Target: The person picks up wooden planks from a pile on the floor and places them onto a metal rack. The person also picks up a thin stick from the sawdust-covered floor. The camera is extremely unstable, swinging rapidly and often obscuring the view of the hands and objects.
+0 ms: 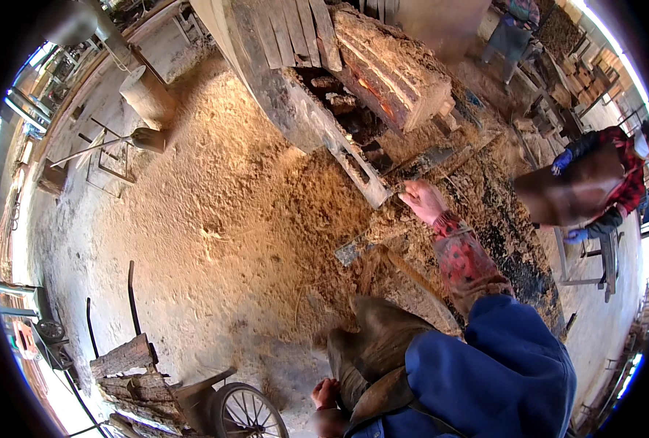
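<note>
Right hand, just right of frame centre: fingers curled in at the lower end of a slotted metal bar. Cannot tell whether they close on the bar or on some small part there. Bar slants down from the grey machine housing, upper centre. Left hand, lower centre, beside the brown apron; fingers look bent, contents cannot be told.

Handling, judged: best to keep fingertips on the outer end, out of the slot and the dark opening beside it; wrist firm, sleeve off the edges. Footing probably loose on the sawdust.

In the way: wooden handle slants between right hand and apron; flat metal blade near its upper end.

Around: sawdust-covered timber, top centre; shovel, upper left; spoked wheel, lower left; gloved co-worker, right edge.
</note>
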Demonstrator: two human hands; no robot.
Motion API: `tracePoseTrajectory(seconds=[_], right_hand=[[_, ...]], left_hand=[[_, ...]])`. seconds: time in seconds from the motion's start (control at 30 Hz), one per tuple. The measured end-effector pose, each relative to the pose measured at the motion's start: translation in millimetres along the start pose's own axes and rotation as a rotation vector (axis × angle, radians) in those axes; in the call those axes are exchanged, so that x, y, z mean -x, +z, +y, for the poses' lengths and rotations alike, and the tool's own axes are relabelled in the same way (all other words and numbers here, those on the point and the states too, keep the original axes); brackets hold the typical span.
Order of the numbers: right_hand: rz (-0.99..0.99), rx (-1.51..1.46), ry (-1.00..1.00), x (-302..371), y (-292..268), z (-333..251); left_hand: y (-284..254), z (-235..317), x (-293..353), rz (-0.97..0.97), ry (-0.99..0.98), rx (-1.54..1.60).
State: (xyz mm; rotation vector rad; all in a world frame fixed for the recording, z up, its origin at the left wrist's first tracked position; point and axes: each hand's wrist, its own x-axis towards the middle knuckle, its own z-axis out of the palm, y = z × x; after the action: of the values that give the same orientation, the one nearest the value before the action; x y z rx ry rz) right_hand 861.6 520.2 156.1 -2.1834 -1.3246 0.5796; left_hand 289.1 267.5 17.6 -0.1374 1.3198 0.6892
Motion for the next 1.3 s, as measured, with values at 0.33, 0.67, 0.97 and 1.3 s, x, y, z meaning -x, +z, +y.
tracePoseTrajectory(seconds=[0.33,0.67,0.97,1.3], right_hand=[[0.264,0.388,-0.16,-162.5,-29.7,-56.9],[0.164,0.537,0.084,-235.2,-19.8,-101.7],[0.069,0.647,0.146,-252.8,-9.6,-95.6],[-0.008,0.684,0.188,-277.7,-27.1,-93.7]], left_hand=[[20.4,3.4,32.1,0.16,0.084,-0.085],[-33.2,-45.8,14.8,0.301,0.136,-0.367],[-2.0,-23.8,26.5,0.251,0.125,-0.169],[1.7,-25.6,28.1,0.288,0.162,-0.337]])
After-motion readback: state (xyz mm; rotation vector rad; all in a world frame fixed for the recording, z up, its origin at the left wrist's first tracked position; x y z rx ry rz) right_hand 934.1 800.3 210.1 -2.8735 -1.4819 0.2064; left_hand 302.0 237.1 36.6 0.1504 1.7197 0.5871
